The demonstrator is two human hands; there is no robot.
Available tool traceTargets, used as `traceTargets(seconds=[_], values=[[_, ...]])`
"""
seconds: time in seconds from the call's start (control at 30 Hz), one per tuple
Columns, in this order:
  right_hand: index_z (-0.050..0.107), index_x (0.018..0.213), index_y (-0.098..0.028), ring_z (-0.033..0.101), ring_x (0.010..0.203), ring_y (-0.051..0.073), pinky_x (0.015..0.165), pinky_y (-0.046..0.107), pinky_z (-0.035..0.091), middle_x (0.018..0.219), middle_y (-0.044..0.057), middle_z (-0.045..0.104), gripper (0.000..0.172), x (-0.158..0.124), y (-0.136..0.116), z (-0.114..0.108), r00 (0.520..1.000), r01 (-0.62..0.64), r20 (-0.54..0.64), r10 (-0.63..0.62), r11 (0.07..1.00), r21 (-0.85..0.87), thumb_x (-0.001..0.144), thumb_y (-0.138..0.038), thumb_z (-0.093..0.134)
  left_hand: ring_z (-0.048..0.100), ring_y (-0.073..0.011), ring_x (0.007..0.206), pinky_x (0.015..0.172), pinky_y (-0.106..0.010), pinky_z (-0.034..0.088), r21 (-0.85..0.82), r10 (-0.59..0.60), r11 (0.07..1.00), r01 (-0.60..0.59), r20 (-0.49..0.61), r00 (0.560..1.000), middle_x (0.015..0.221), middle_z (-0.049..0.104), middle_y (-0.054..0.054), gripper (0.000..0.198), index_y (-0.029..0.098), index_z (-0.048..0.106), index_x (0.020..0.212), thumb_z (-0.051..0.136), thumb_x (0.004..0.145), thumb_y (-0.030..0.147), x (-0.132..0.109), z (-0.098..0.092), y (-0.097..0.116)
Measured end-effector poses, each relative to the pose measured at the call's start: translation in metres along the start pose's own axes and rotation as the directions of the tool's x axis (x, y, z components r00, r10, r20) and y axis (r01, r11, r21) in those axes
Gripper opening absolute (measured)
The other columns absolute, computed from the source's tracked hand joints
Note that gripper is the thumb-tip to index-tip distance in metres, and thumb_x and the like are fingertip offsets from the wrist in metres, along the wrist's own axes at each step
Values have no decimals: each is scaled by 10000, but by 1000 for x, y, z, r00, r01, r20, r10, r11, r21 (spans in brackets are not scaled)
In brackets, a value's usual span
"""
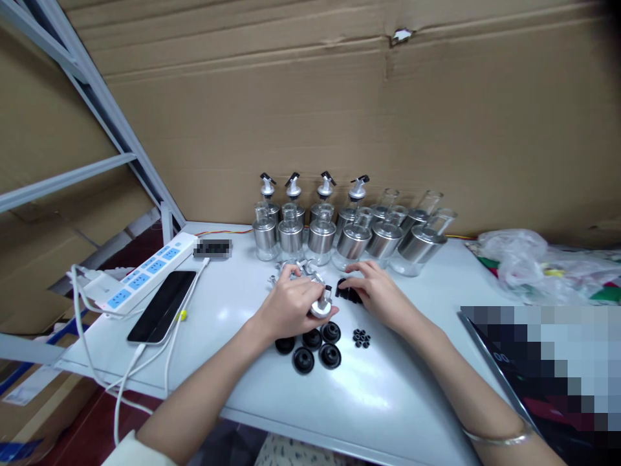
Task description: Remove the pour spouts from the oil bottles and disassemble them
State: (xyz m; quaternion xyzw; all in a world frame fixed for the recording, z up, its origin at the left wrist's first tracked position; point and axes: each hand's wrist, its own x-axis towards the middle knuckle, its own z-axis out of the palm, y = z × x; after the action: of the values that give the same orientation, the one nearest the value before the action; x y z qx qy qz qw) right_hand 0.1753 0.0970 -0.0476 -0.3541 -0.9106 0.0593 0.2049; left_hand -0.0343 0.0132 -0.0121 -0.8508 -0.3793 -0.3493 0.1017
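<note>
My left hand (290, 304) is closed round a silver pourer cap (321, 306) near the middle of the white table (388, 395). Beside it, my right hand (376, 288) rests with curled fingers on a small pile of black plastic parts (347, 291). Several loose silver caps (298, 268) lie just behind my left hand. In front of the hands sit several black round stoppers (313, 346) and a cluster of tiny black rings (361, 338). Behind stand two rows of glass bottles with steel bands (321, 236); the back-row ones on the left carry pourer tops (325, 184).
A white power strip (145, 275) and a black phone (163, 305) with cables lie at the table's left. Crumpled clear plastic bags (524, 262) lie at the right, with a dark box (514, 369) nearer me. A cardboard wall stands behind, a metal shelf frame (97, 97) at left.
</note>
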Motion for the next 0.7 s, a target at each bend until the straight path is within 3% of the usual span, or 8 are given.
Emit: traceTargets(seconds=[0.17,0.43,0.53,0.7], values=[[739,874,-251,489,971,252,803,401,451,1038,101,586,431,-1,3,-5,1000,-1,29,2,1000,-20,773,13,413,555,-123,559,768,-326,345,14,-1,1000,1,8,1000,614,629,17,239,164,519,753,496,887,361,1,0,0],[745,869,-248,498,809,219,734,363,457,864,89,559,417,-3,9,-8,997,-26,72,26,1000,5,763,-6,423,547,-121,552,770,-326,346,18,2,1000,-2,5,1000,614,628,18,243,165,519,748,496,886,364,1,1,0],[740,858,-231,535,812,219,737,348,460,853,90,585,354,-3,11,-10,998,-32,52,30,998,51,802,-76,426,544,-120,548,769,-325,342,11,4,1000,-4,3,1000,606,621,20,241,164,519,746,495,886,359,2,1,0],[668,905,-188,586,657,179,636,291,437,776,58,662,277,0,8,-26,976,-213,69,205,968,135,882,-272,405,534,-119,542,765,-323,337,13,-6,1000,6,15,1000,602,611,21,239,167,519,748,497,884,363,0,1,0]])
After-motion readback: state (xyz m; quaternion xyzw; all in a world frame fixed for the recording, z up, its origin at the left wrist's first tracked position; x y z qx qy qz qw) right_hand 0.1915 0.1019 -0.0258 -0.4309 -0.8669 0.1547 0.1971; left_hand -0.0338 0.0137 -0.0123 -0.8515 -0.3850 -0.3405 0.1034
